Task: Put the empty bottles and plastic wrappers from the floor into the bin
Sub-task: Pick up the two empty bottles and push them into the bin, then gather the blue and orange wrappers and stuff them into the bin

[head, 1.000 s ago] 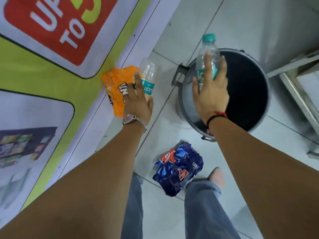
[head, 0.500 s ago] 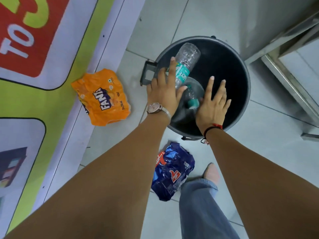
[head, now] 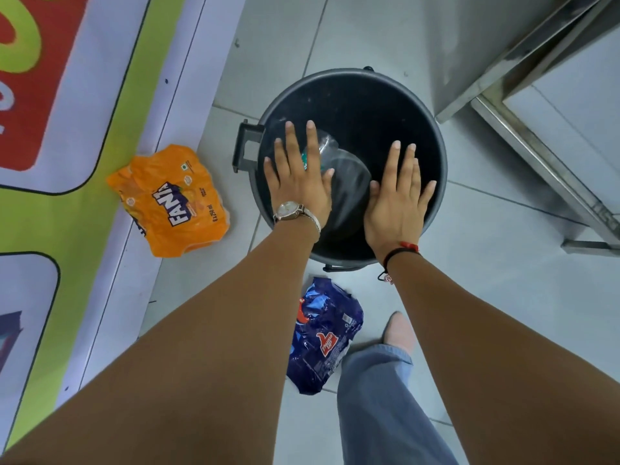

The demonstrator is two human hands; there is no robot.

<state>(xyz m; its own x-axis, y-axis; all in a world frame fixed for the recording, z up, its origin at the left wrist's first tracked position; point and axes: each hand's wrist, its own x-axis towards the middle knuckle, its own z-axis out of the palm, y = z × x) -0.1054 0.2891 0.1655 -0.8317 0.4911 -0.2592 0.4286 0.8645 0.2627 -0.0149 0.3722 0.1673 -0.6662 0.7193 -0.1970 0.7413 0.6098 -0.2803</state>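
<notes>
A round dark bin (head: 432,129) stands on the tiled floor. Both my hands hover over its mouth with fingers spread and nothing in them: my left hand (head: 297,176), with a watch, and my right hand (head: 397,196), with a red and black thread. Between them a clear plastic bottle (head: 345,182) with a teal label lies inside the bin, blurred and partly hidden by my left hand. An orange Fanta wrapper (head: 171,203) lies on the floor left of the bin. A crumpled blue wrapper (head: 323,337) lies in front of the bin beside my leg.
A printed banner (head: 77,95) in green, red and white covers the wall at left. A steel table frame (head: 536,135) stands right of the bin. My leg in blue trousers (head: 379,397) and foot (head: 397,330) are beside the blue wrapper.
Both bottles have left my hands and dropped into the bin. My hands have opened and now hover flat over its mouth. The view has shifted so the bin sits nearer the centre.
</notes>
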